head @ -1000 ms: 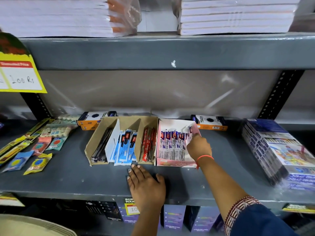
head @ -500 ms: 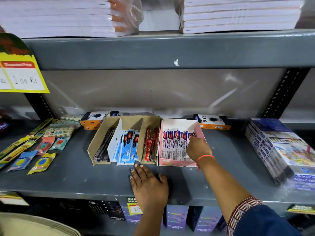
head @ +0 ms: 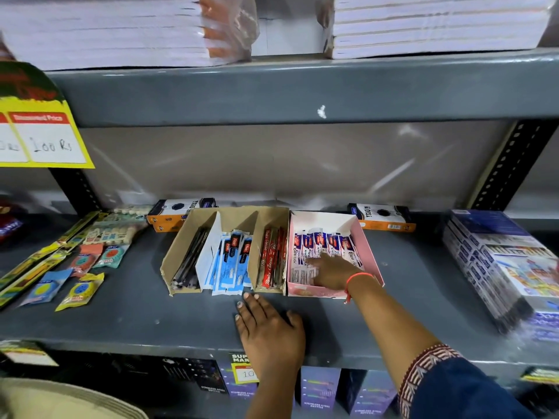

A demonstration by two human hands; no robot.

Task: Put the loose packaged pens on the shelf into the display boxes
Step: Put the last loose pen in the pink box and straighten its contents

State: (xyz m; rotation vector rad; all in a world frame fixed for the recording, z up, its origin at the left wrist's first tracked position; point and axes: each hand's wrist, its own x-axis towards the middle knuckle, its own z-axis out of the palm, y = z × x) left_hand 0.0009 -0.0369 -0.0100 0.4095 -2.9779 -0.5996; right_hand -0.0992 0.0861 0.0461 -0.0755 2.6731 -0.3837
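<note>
A brown cardboard display box [head: 177, 252] stands mid-shelf with three slots: dark pens [head: 190, 261] on the left, blue packaged pens [head: 231, 261] in the middle, red packaged pens [head: 272, 257] on the right. Beside it on the right sits a pink display box [head: 367, 252] filled with white, red and blue packaged pens [head: 320, 241]. My right hand [head: 332, 272] lies inside the pink box, fingers spread flat on the packs. My left hand [head: 269, 331] rests palm down on the shelf [head: 136, 322] just in front of the brown box, holding nothing.
Two orange and black boxes [head: 178, 214] [head: 382, 220] stand behind the display boxes. Small packets [head: 78, 291] and long yellow strips [head: 36, 264] lie at the left. A wrapped stack of boxes [head: 502, 267] fills the right end. A yellow price sign [head: 42, 137] hangs at upper left.
My right hand slid from the pink box's far right corner toward its near left, over the packs. My left hand stayed flat on the shelf.
</note>
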